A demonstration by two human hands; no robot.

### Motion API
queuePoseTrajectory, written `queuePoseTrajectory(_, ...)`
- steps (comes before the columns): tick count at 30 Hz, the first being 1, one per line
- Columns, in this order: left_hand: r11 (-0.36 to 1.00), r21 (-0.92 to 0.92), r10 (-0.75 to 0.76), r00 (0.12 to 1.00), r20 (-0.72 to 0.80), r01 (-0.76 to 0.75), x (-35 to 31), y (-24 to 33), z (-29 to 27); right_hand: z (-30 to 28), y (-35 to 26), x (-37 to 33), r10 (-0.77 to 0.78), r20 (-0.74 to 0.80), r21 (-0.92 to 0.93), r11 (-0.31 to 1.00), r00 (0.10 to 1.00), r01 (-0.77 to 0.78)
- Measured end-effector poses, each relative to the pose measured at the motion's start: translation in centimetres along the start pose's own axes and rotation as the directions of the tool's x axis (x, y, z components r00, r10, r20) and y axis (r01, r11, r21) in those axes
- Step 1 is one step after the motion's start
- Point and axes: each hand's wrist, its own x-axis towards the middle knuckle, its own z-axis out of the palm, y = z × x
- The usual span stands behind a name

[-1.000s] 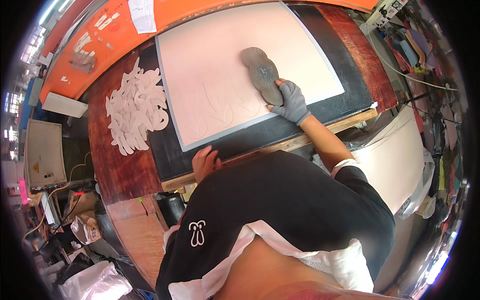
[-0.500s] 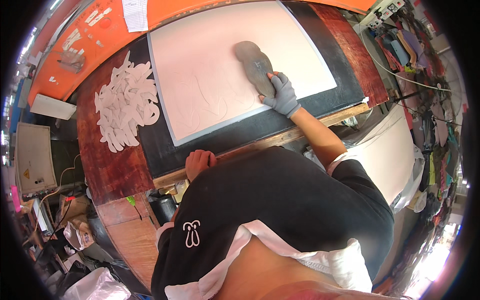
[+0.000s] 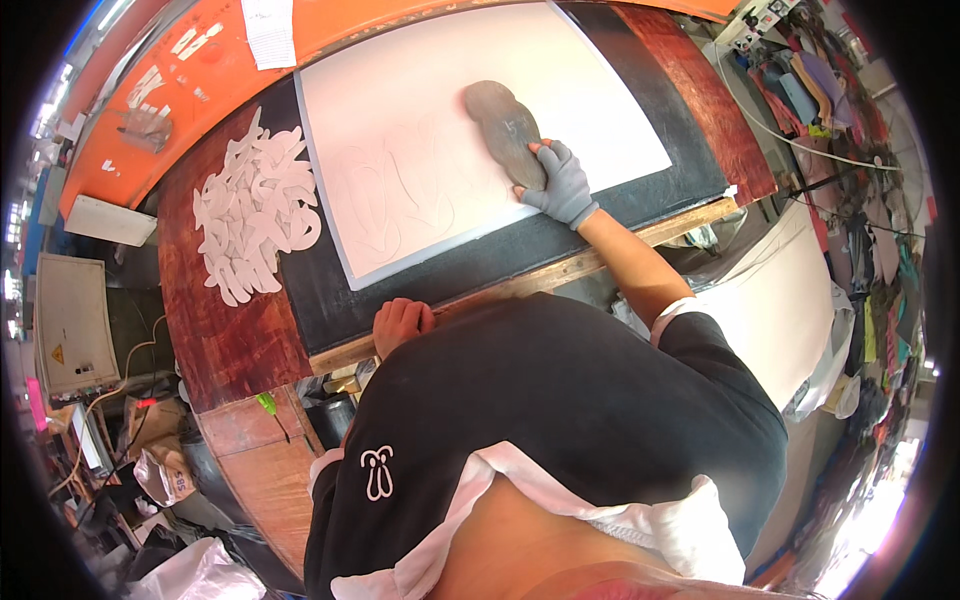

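Note:
My right hand [image 3: 562,187], in a grey fingerless glove, grips the near end of a dark grey, sole-shaped cutting die [image 3: 505,135]. The die lies flat on a large pale pink sheet [image 3: 580,80], right of its middle. Thumb and fingers hold it from both sides. Curved outlines [image 3: 390,190] mark the sheet to the left of the die. My bare left hand [image 3: 402,325] is at the table's wooden front edge [image 3: 470,300], with its fingers curled in. Its palm is hidden, and I cannot see whether anything is inside.
A heap of white cut pieces [image 3: 255,215] lies on the red-brown tabletop [image 3: 225,345], left of the black board [image 3: 320,320] under the sheet. An orange machine beam [image 3: 210,75] spans the far side. A grey metal box [image 3: 75,320] stands left; hanging colourful materials [image 3: 800,90] line the right.
The view has shifted slightly. My right hand keeps its grip on the cutting die, which has hardly moved on the sheet. My left hand stays at the table's edge.

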Motion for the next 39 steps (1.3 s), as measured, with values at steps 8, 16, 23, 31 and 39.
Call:
queuePoseTrajectory(8,0.999,0.01,0.032,0.999,-0.001,-0.032,0.4,-1.0,-0.3,-4.7,-0.7,-6.1,-0.024,-0.151,0.012,1.0,0.988,0.026)
queuePoseTrajectory(16,0.994,0.093,-0.055,0.996,-0.063,0.06,0.4,-1.1,-0.4,-5.9,0.1,-10.5,-0.06,-0.098,0.051,0.997,0.993,0.065)
queuePoseTrajectory(23,0.957,0.281,0.119,0.98,-0.157,-0.071,3.3,-0.1,-1.0,-6.9,0.7,-7.3,-0.078,-0.28,0.022,0.996,0.957,0.088)
queuePoseTrajectory(31,0.945,0.296,-0.101,0.983,-0.154,0.143,7.5,-2.6,2.0,-4.9,2.0,-1.5,-0.083,-0.193,0.326,0.934,0.978,0.143)
queuePoseTrajectory(39,0.912,0.391,-0.027,0.968,-0.249,0.126,8.1,-8.6,3.6,-15.9,11.7,10.7,0.349,-0.569,0.572,0.818,0.744,0.053)
